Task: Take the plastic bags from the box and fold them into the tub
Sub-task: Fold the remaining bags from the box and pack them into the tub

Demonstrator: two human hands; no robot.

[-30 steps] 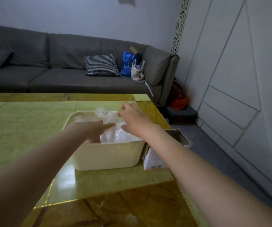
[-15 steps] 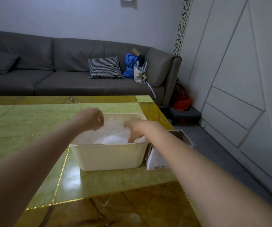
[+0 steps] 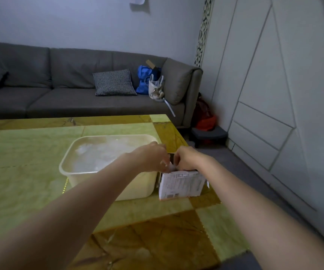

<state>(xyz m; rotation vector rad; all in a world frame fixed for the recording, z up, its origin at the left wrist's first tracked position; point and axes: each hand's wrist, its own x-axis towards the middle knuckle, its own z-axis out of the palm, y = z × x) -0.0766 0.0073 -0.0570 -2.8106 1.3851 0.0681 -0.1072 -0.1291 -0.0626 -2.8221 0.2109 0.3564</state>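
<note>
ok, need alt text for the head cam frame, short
Both hands, left hand and right hand, meet at the open top of a small printed cardboard box, where a bit of clear plastic shows between them. A cream tub with plastic bags inside sits beside the box on a green-and-gold table; a grey sofa stands behind.

2 bare forearms, left hand (image 3: 151, 158), right hand (image 3: 187, 158); no sleeves visible.

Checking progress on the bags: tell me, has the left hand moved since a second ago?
Yes. The left hand moved right, off the tub, to the box.
</note>
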